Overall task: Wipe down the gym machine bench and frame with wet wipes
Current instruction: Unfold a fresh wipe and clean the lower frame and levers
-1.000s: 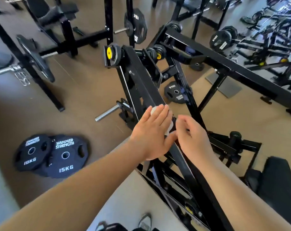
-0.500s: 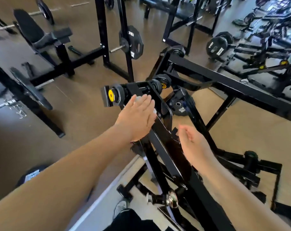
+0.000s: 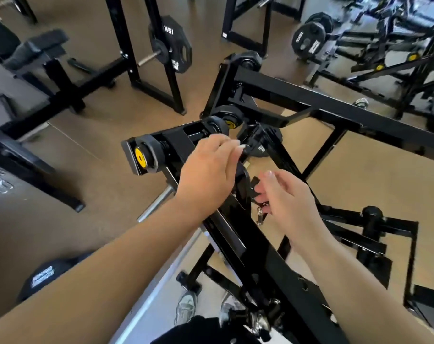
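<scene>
Near the bottom edge, the black frame [image 3: 238, 240] climbs away from the person. Just right of it, the right hand [image 3: 283, 197] hangs loose with its fingers softly bent. It holds nothing, maybe ready to steady the bar. Higher up, the left hand [image 3: 208, 170] lays its fingers together on the wet wipe [image 3: 240, 146], pushing it onto the frame's top end to rub it clean. Far behind hangs a weight plate [image 3: 171, 45].
</scene>
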The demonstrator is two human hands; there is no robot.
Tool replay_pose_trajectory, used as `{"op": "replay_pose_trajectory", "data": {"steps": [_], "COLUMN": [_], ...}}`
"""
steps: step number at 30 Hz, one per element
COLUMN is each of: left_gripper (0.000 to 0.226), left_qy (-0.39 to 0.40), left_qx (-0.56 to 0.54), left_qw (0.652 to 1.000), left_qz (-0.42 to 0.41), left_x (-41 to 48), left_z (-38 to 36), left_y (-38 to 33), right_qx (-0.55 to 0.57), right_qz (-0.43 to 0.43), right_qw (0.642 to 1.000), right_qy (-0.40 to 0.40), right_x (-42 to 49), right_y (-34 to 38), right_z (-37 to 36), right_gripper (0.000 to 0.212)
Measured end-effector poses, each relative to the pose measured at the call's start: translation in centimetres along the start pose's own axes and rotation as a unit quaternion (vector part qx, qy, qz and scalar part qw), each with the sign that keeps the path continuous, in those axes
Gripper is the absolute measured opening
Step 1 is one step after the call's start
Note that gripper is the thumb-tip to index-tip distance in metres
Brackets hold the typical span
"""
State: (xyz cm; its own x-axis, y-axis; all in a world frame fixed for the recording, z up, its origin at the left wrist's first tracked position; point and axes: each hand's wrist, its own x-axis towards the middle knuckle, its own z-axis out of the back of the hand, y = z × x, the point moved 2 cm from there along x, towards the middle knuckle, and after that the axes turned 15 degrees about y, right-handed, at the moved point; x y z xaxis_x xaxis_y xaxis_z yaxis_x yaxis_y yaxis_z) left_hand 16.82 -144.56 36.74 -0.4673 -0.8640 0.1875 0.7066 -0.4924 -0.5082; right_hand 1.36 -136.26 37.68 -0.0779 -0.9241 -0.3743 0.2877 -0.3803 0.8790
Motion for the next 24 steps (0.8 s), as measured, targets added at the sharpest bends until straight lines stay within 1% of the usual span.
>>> {"op": "replay_pose_trajectory", "data": {"steps": [1, 2, 3, 4, 5, 6, 7, 8, 10, 12, 13, 14, 15, 16, 18, 19, 20, 22, 24], "left_gripper": [0.039, 0.038, 0.036, 0.036, 0.037, 0.04, 0.043, 0.047, 0.051, 0.055, 0.058, 0.06, 0.059, 0.056, 0.051, 0.052, 0.054, 0.058, 0.056], "left_qy": [-0.035, -0.053, -0.03, 0.057, 0.179, 0.293, 0.361, 0.389, 0.412, 0.425, 0.431, 0.431, 0.43, 0.425, 0.396, 0.384, 0.376, 0.384, 0.373], "left_qx": [0.019, 0.052, 0.096, 0.142, 0.189, 0.236, 0.285, 0.326, 0.319, 0.263, 0.264, 0.275, 0.282, 0.289, 0.28, 0.264, 0.248, 0.228, 0.212], "left_qw": [0.999, 0.997, 0.995, 0.987, 0.962, 0.924, 0.885, 0.858, 0.845, 0.843, 0.83, 0.822, 0.822, 0.831, 0.863, 0.876, 0.885, 0.887, 0.893], "left_qz": [0.009, 0.002, -0.023, -0.058, -0.078, -0.074, -0.071, -0.079, -0.118, -0.198, -0.234, -0.251, -0.242, -0.212, -0.141, -0.122, -0.114, -0.119, -0.134], "left_x": [1.8, 3.5, 5.1, 6.4, 7.1, 7.2, 6.8, 6.3, 5.1, 3.4, 2.6, 2.5, 2.8, 3.3, 3.8, 3.6, 2.9, 0.9, -0.8], "left_z": [0.3, 0.6, 0.3, -0.5, -1.5, -2.6, -3.5, -3.9, -3.9, -4.6, -5.0, -5.1, -5.1, -4.9, -4.3, -4.1, -3.9, -3.8, -3.5], "left_y": [-0.1, -0.4, -0.6, -0.8, -0.8, -0.8, -0.9, -1.1, -2.5, -3.6, -3.5, -3.0, -2.2, -1.6, -1.4, -1.8, -2.1, -2.6, -2.5], "right_qx": [0.005, 0.006, 0.007, 0.009, 0.012, 0.012, 0.011, 0.011, 0.031, 0.063, 0.07, 0.071, 0.068, 0.064, 0.064, 0.068, 0.075, 0.091, 0.095], "right_qz": [0.001, -0.002, -0.007, -0.011, -0.015, -0.02, -0.025, -0.027, -0.028, -0.038, -0.042, -0.045, -0.044, -0.042, -0.035, -0.027, -0.019, -0.01, -0.008], "right_qw": [1.0, 1.0, 1.0, 1.0, 1.0, 0.999, 0.999, 0.998, 0.997, 0.995, 0.994, 0.994, 0.993, 0.993, 0.991, 0.99, 0.988, 0.984, 0.983], "right_qy": [0.0, 0.003, 0.006, 0.012, 0.019, 0.028, 0.039, 0.047, 0.061, 0.067, 0.07, 0.075, 0.082, 0.091, 0.11, 0.12, 0.132, 0.15, 0.155], "right_x": [0.5, 1.0, 1.4, 1.8, 2.2, 2.5, 2.8, 3.1, 3.6, 3.9, 3.8, 3.8, 3.7, 3.6, 3.4, 3.2, 3.0, 2.5, 1.8], "right_y": [0.0, -0.2, -0.5, -0.8, -1.2, -1.6, -2.0, -2.5, -3.5, -4.1, -4.3, -4.7, -4.8, -4.9, -5.0, -5.0, -4.8, -4.6, -4.5], "right_z": [0.3, 0.7, 1.0, 1.4, 1.7, 2.0, 2.3, 2.5, 3.0, 3.5, 3.7, 4.0, 4.1, 4.1, 3.8, 3.6, 3.3, 2.9, 2.4], "right_gripper": [0.026, 0.025, 0.025, 0.025, 0.026, 0.027, 0.03, 0.032, 0.033, 0.03, 0.029, 0.029, 0.029, 0.028, 0.025, 0.024, 0.024, 0.028, 0.035]}}
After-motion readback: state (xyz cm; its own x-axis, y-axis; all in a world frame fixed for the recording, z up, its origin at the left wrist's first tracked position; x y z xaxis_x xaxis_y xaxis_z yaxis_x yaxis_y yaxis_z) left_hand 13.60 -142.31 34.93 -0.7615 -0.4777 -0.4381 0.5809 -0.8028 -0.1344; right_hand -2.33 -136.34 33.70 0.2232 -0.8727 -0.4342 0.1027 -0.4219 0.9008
